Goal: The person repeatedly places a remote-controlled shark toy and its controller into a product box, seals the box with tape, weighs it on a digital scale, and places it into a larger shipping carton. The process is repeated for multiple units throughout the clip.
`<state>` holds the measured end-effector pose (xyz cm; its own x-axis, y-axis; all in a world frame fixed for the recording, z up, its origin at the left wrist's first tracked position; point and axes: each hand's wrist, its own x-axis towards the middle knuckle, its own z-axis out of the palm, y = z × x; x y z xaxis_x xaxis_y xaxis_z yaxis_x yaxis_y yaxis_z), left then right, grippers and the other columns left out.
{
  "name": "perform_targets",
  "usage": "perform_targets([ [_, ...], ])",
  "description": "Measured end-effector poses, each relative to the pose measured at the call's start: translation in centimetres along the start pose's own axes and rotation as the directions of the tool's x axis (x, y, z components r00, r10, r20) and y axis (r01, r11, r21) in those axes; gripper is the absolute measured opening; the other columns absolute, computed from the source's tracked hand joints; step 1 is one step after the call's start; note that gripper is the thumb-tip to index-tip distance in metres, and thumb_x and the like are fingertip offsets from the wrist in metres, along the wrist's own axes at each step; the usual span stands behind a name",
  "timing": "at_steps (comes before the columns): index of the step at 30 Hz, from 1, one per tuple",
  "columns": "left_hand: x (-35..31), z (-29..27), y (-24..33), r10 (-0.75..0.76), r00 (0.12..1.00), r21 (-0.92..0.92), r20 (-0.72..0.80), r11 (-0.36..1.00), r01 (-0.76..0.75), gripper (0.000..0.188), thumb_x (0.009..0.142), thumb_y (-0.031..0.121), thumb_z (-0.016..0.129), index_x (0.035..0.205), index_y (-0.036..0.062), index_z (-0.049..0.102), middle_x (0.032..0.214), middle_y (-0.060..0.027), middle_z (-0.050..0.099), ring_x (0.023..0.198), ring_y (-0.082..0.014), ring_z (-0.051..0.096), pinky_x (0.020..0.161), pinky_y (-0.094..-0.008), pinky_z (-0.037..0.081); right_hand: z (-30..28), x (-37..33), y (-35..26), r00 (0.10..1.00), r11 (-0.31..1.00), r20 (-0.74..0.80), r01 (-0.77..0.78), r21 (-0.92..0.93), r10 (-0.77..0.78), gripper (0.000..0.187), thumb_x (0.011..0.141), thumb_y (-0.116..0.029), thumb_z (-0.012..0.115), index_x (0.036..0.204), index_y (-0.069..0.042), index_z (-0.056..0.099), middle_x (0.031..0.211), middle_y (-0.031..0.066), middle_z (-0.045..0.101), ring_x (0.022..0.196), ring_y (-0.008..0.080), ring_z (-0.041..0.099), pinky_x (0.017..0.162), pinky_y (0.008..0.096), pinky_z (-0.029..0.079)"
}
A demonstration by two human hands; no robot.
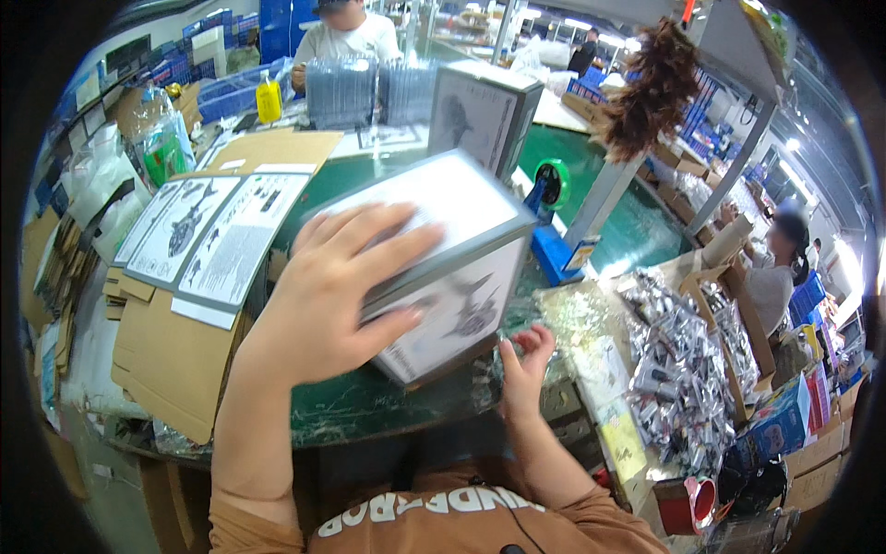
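A white box with grey edges and a dark printed figure on its side (pixel 452 300) sits tilted over the green table, its top blurred by motion. My left hand (pixel 346 277) grips it, fingers spread across the top and thumb pressed on the printed side. Close to the box's lower right corner is my right hand (pixel 526 374), its fingers loosely curled and apart from the thumb, with nothing visible in them. A similar box (pixel 480 115) stands upright behind the first.
Flat printed sheets (pixel 217 231) lie on brown cardboard (pixel 171 360) at left. A blue tape dispenser (pixel 554 249) with a green roll stands right of the box. Small silvery packets (pixel 669 379) are heaped at right. Across the table, a person sits behind clear plastic trays (pixel 341 92).
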<state>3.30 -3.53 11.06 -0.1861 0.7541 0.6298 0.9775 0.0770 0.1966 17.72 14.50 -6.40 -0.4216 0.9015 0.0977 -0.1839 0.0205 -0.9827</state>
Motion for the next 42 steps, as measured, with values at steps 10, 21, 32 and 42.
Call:
perform_targets([
  [10, -6.0, -1.1, -0.9, -0.204, 0.954, -0.091, -0.222, 0.978, 0.188, 0.062, 0.074, 0.029, 0.067, 0.129, 0.0079, 0.047, 0.132, -0.0231, 0.041, 0.117, -0.0387, 0.046, 0.092, -0.0409, 0.041, 0.8, 2.8, 0.1, 0.900, 0.926, 0.255, -0.375, 0.040, 0.354, 0.020, 0.088, -0.013, 0.055, 0.106, -0.004, 0.052, 0.093, 0.0054, 0.058, 0.074, 0.0136, 0.057, 0.063, 0.0275, 0.049],
  [21, -6.5, 5.4, -0.9, -0.483, 0.874, 0.065, 0.052, 0.875, 0.480, 0.047, 0.087, 0.031, 0.055, 0.126, 0.0041, 0.048, 0.112, -0.0226, 0.055, 0.095, -0.0378, 0.058, 0.079, -0.0416, 0.048, -5.9, 11.2, -3.2, 0.937, 0.382, 0.338, 0.346, -0.857, -0.090, 0.041, 0.076, -0.016, 0.063, 0.111, -0.003, 0.048, 0.106, 0.0200, 0.057, 0.099, 0.0363, 0.054, 0.086, 0.0410, 0.043],
  [32, -27.0, -2.0, 12.7, -0.865, 0.494, 0.617, -0.083, 0.345, 0.708, 0.073, 0.061, 0.026, 0.075, 0.126, 0.0100, 0.046, 0.109, -0.0156, 0.053, 0.098, -0.0341, 0.052, 0.082, -0.0423, 0.042, 2.8, 0.0, -9.1, 0.069, 0.680, 0.678, 0.138, 0.720, -0.732, 0.040, 0.076, -0.027, 0.069, 0.100, 0.002, 0.056, 0.084, 0.0145, 0.061, 0.077, 0.0276, 0.058, 0.073, 0.0375, 0.044],
  [42, -41.6, 4.2, 21.4, -0.856, 0.008, 0.392, -0.516, -0.228, 0.891, 0.036, 0.076, 0.019, 0.067, 0.107, 0.0082, 0.053, 0.094, -0.0128, 0.061, 0.086, -0.0329, 0.059, 0.070, -0.0413, 0.048, 11.7, -13.3, -3.4, -0.621, 0.956, 0.782, 0.198, 0.217, -0.049, 0.023, 0.080, 0.000, 0.057, 0.103, 0.001, 0.057, 0.090, 0.0129, 0.062, 0.086, 0.0217, 0.061, 0.075, 0.0293, 0.047],
])
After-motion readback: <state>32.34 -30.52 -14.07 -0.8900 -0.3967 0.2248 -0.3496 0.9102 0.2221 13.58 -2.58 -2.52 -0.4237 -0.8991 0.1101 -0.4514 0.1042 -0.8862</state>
